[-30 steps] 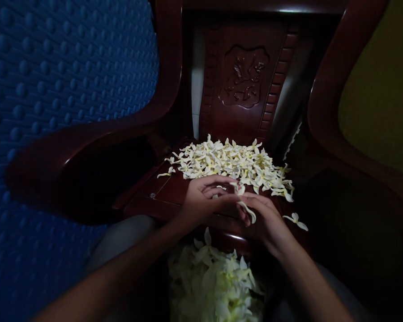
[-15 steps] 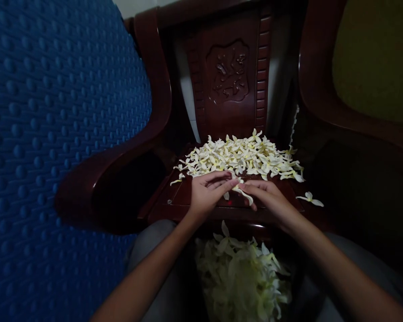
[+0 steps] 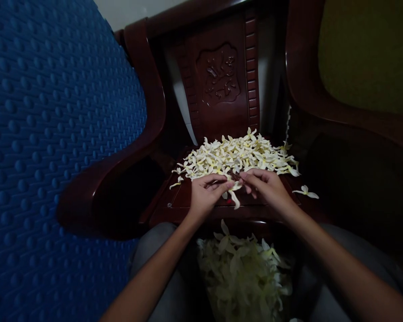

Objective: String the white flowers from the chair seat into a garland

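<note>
Two armrests (image 3: pixel 83 190) around heaped flowers (image 3: pixel 238 154)

Flowers (image 3: pixel 235 154) are cream-white, the studded mat (image 3: pixel 47 134) blue.

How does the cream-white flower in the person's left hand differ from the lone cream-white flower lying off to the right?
The held cream-white flower is pinched in the left hand, while the lone cream-white flower lies untouched. A slender part of the held cream-white flower hangs downward; the lone cream-white flower stretches sideways. The left hand partly hides the first, whereas the lone one shows unobstructed. Both are pale and slender-petalled.
</note>
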{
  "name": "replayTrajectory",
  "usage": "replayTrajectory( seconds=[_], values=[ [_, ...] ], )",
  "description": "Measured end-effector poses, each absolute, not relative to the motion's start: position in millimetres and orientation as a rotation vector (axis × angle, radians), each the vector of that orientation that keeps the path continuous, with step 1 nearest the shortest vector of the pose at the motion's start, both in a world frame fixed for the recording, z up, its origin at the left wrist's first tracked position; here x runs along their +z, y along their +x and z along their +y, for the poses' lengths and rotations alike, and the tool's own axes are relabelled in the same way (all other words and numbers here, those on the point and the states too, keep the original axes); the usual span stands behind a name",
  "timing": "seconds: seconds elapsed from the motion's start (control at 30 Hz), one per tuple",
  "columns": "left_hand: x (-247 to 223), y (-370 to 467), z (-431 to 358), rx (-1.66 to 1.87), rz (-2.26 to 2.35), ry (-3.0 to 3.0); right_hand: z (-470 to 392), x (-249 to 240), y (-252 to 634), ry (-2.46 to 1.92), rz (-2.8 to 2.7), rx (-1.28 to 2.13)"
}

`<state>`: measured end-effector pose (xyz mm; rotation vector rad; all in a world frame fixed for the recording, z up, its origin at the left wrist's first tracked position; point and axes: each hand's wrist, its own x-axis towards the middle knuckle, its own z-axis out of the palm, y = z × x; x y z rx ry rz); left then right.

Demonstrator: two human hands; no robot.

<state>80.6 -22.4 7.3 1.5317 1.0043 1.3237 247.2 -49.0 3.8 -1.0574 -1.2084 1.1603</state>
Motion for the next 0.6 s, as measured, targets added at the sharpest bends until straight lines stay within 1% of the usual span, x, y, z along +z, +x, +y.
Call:
replayTrajectory(
  seconds=[0.13, 0.23, 0.3, 0.4, 0.6],
  values=[
    [6.0, 83.6, -23.3, 1.260, 0.959, 1.520, -51.7, 7.6, 244.6, -1.030, -1.220, 1.074],
    [3.8, 82.7, -22.2, 1.258, 0.908, 1.636, -54.4, 10.5, 243.8, -1.000, -1.286, 1.054],
    [2.1, 81.3, -21.1, 1.266, 0.882, 1.734, -55.8, 11.6, 244.3, -0.968, -1.369, 1.044],
    [0.4, 80.2, -20.3, 1.291, 0.863, 1.844, -56.8, 12.2, 246.9, -0.954, -1.464, 0.940],
    [1.0, 82.4, -23.6, 1.350, 0.813, 1.955, -56.4, 12.4, 252.3, -0.915, -1.489, 0.822]
  ],
)
